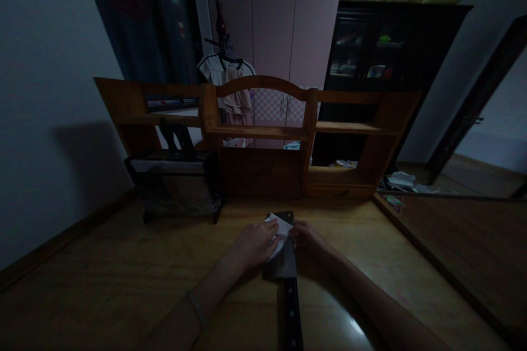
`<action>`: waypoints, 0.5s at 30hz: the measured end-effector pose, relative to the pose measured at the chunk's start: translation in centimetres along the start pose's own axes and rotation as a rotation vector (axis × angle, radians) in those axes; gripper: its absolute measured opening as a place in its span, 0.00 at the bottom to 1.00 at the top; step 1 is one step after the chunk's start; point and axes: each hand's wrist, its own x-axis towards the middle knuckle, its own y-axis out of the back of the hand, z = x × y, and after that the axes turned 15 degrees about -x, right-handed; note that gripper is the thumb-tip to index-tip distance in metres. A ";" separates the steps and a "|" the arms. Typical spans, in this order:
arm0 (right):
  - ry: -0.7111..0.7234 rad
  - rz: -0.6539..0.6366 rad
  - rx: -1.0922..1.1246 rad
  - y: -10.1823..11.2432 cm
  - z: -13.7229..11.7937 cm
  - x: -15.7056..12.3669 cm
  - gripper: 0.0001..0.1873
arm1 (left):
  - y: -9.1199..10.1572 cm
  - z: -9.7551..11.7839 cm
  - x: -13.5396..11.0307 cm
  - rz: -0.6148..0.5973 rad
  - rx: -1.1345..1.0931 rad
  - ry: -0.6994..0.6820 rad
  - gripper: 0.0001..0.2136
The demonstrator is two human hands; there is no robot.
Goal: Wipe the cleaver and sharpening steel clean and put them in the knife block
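Observation:
A cleaver [279,266] lies flat on the wooden tabletop, its black riveted handle pointing towards me and the holed end of its blade away. Over the far part of the blade is a white tissue [281,227]. My left hand [258,239] is closed on the tissue, pressing it against the blade from the left. At the right edge of the blade my right hand [308,237] has its fingers curled in, gripping the cleaver beside the tissue's corner. Its fingertips are partly hidden and dim.
A knife block [177,192] with dark-handled tools stands at the back left. Behind it a wooden shelf unit [263,173] spans the table's far side, with a small drawer at the right. A raised wooden edge [432,255] borders the tabletop on the right; a wall is at left.

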 end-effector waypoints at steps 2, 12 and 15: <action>0.012 0.004 -0.033 -0.2 -0.3 -0.2 0.12 | 0.2 0.2 0.0 0.005 0.005 0.001 0.10; 0.055 0.004 -0.085 -0.3 -0.4 -0.7 0.15 | 0.4 0.1 -0.2 0.014 0.004 0.007 0.06; 0.075 -0.001 -0.100 -0.2 -0.2 -0.5 0.14 | 0.3 0.5 0.0 0.004 -0.054 -0.019 0.05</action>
